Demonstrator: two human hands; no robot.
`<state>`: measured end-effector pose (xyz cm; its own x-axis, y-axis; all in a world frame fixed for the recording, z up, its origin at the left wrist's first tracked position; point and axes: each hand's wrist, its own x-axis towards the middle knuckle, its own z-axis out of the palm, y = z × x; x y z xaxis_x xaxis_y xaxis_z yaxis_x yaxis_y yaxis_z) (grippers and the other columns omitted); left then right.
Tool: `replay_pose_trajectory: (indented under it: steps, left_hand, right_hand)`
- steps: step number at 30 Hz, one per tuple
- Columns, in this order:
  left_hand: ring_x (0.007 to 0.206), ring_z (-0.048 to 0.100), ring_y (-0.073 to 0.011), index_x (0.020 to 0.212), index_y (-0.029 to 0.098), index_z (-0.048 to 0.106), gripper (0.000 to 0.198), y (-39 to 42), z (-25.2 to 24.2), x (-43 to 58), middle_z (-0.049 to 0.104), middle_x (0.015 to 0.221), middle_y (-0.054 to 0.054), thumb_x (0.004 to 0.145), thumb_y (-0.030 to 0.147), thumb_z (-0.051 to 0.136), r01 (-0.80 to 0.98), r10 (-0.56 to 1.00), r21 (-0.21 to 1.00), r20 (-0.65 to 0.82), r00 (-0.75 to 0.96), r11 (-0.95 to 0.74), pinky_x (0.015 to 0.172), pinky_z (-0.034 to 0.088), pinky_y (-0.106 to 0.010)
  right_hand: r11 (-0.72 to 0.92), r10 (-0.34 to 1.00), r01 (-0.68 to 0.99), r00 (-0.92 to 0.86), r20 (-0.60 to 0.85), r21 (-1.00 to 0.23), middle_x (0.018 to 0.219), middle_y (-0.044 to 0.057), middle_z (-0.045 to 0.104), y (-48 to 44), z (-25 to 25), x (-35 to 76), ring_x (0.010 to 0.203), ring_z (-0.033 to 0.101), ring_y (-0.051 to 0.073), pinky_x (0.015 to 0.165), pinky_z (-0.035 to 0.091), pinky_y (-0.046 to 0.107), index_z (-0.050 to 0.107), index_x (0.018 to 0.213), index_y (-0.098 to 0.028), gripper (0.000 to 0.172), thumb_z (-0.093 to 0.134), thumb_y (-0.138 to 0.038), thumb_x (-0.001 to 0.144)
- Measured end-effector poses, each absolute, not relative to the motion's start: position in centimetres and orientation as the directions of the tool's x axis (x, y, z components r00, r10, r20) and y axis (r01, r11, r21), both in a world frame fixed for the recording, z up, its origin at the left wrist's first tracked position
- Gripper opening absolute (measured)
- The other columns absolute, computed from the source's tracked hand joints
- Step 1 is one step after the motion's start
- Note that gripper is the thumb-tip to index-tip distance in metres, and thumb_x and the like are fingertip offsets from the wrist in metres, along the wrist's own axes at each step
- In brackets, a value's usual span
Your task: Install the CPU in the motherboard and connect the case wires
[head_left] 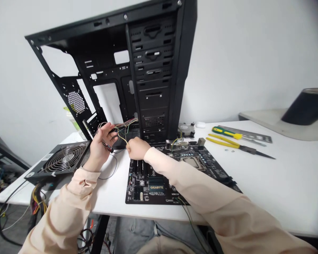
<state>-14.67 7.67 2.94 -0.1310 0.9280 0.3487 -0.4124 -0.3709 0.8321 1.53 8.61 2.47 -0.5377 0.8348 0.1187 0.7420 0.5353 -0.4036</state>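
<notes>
A bundle of thin coloured wires (128,122) runs out of the black computer case (163,102). My left hand (102,144) curls around the wires, and small black connectors (110,150) poke out below its fingers. Between the fingertips of my right hand (138,149) is a yellow wire (122,138) pulled out from the bundle. Under my right hand and forearm lies the motherboard (161,197), flat on the table, partly hidden by the sleeve. The case stands upright behind both hands, its open side facing me.
A power supply (66,158) with a fan grille sits at the left, its cables hanging over the edge. To the right lie yellow-handled pliers (235,146), a green-yellow screwdriver (226,133) and a metal plate (262,137). The white table (288,183) carries everything.
</notes>
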Motion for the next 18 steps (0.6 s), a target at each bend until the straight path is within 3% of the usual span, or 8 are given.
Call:
replay_pose_trajectory:
  steps: [5, 10, 13, 15, 18]
  left_hand:
    - [0.088, 0.062, -0.0167, 0.092, 0.027, 0.073, 0.029, 7.6, 3.1, -14.8, 0.065, 0.121, -0.003, 0.08, 0.051, 0.063, -0.397, 0.9, 0.808, 0.411, -0.148, -0.435, 0.074, 0.052, -0.028]
    - [0.089, 0.062, -0.0173, 0.094, 0.027, 0.073, 0.035, 7.6, 2.9, -14.8, 0.066, 0.121, -0.004, 0.077, 0.056, 0.066, -0.353, 0.874, 0.801, 0.463, -0.148, -0.483, 0.074, 0.052, -0.028]
    - [0.088, 0.064, -0.0188, 0.096, 0.027, 0.073, 0.04, 7.7, 2.8, -14.8, 0.067, 0.118, -0.006, 0.076, 0.061, 0.064, -0.313, 0.864, 0.807, 0.485, -0.134, -0.501, 0.073, 0.053, -0.03]
    - [0.087, 0.065, -0.0204, 0.095, 0.025, 0.074, 0.047, 7.7, 2.7, -14.7, 0.068, 0.114, -0.008, 0.076, 0.065, 0.06, -0.271, 0.856, 0.813, 0.502, -0.122, -0.515, 0.074, 0.053, -0.033]
    - [0.093, 0.065, -0.0261, 0.088, 0.019, 0.075, 0.057, 7.5, 2.5, -14.5, 0.069, 0.108, -0.012, 0.074, 0.071, 0.058, -0.164, 0.831, 0.814, 0.548, -0.1, -0.557, 0.081, 0.053, -0.038]
  right_hand:
    - [0.577, 0.815, 0.678, -0.52, 0.257, -0.456, 0.077, 0.005, 0.066, 8.7, 2.1, 1.8, 0.071, 0.063, 0.02, 0.064, 0.044, 0.027, 0.067, 0.068, -0.019, 0.015, 0.063, -0.009, 0.059]
    - [0.624, 0.773, 0.564, -0.339, 0.537, -0.541, 0.079, 0.001, 0.061, 9.2, 3.3, 2.2, 0.073, 0.056, 0.013, 0.07, 0.043, 0.023, 0.06, 0.09, -0.018, 0.017, 0.059, -0.02, 0.073]
    - [0.68, 0.715, 0.433, -0.212, 0.667, -0.591, 0.072, -0.001, 0.056, 8.9, 3.9, 2.0, 0.068, 0.052, 0.012, 0.068, 0.04, 0.022, 0.058, 0.082, -0.017, 0.008, 0.058, -0.023, 0.076]
    - [0.697, 0.717, 0.289, -0.245, 0.653, -0.657, 0.057, -0.005, 0.049, 8.4, 4.1, 1.6, 0.058, 0.048, 0.01, 0.062, 0.038, 0.022, 0.055, 0.064, -0.017, 0.016, 0.059, -0.024, 0.078]
    - [0.521, 0.799, 0.1, -0.406, 0.443, -0.848, 0.05, -0.005, 0.049, 7.9, 4.5, 0.8, 0.047, 0.044, 0.007, 0.052, 0.036, 0.02, 0.057, 0.059, -0.015, 0.031, 0.055, -0.031, 0.086]
